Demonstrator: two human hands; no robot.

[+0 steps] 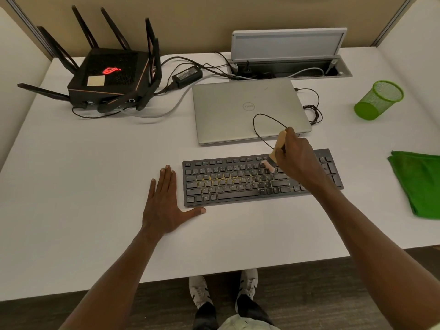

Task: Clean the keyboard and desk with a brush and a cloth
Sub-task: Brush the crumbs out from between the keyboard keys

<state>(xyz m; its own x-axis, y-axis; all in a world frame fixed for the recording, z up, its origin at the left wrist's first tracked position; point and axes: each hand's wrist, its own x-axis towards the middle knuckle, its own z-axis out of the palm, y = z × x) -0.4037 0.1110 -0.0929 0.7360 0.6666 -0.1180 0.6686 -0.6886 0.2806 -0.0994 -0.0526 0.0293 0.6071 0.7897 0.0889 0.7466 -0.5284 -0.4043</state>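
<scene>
A black keyboard lies on the white desk, with yellowish crumbs between its middle keys. My right hand grips a small wooden-handled brush with a black cord loop; its pale bristles touch the upper right keys. My left hand lies flat on the desk, fingers straight, thumb against the keyboard's front left corner. A folded green cloth lies at the desk's right edge.
A closed silver laptop sits just behind the keyboard. A black router with antennas and a power adapter with cables occupy the back left. A green mesh cup lies tipped at the right. An open cable hatch is at the back.
</scene>
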